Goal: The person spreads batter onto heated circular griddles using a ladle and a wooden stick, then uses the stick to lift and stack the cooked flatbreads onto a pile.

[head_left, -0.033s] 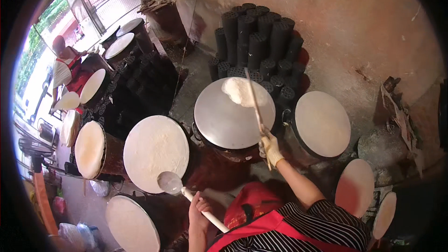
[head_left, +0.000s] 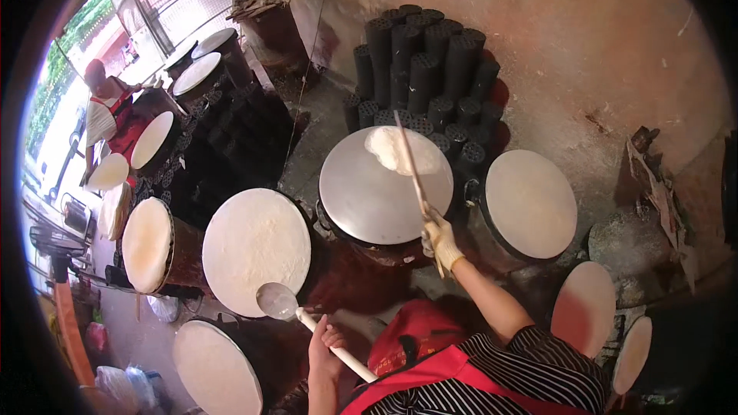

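Batter (head_left: 390,149) lies in a pale pool on the far part of the round metal griddle (head_left: 377,204) ahead of me. Over the griddle's right side my gloved right hand (head_left: 440,241) is closed around a long wooden stick (head_left: 412,165), its far end across the batter. At the lower middle my bare left hand (head_left: 326,346) grips the pale handle of a ladle (head_left: 277,301). The ladle's bowl is over the near edge of a griddle covered by a thin pale pancake (head_left: 257,246).
More pancake-covered griddles stand to the right (head_left: 530,204) and lower left (head_left: 217,369). Black coal briquettes (head_left: 424,81) are stacked behind the middle griddle. Another person (head_left: 115,119) in a red apron works at the far left. A fan (head_left: 55,241) stands at the left edge.
The stick and my right hand have shifted slightly to the left over the griddle. My left hand and the ladle have hardly moved.
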The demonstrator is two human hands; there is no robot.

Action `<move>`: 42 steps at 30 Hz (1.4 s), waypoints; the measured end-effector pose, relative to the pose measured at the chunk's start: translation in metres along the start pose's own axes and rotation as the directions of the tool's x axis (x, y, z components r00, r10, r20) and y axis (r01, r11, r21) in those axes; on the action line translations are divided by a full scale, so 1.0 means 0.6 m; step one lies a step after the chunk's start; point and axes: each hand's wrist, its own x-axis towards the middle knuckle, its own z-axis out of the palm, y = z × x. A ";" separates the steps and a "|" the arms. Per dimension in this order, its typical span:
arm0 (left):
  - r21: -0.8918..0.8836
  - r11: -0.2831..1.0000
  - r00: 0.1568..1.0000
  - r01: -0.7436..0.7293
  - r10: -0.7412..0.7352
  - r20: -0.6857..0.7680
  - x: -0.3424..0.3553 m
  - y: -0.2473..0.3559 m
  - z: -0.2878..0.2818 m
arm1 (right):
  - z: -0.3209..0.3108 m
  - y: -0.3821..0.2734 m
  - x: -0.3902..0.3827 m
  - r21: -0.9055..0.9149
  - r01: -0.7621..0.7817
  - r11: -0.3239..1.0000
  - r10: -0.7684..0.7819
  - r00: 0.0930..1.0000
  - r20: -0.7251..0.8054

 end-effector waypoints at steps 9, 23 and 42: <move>0.091 0.996 0.878 0.015 -0.057 0.476 -0.045 0.014 0.243 | 0.060 -0.057 0.051 -0.443 0.011 0.896 0.074 0.982 0.174; -0.266 0.959 0.987 0.101 -0.063 0.145 0.131 -0.217 0.149 | -0.133 -0.194 0.168 -0.560 0.064 0.826 0.214 0.884 0.416; -0.475 0.835 0.960 -0.279 0.230 -0.159 0.009 -0.372 0.006 | -0.261 -0.388 0.269 -0.716 -0.038 0.697 0.640 0.482 0.598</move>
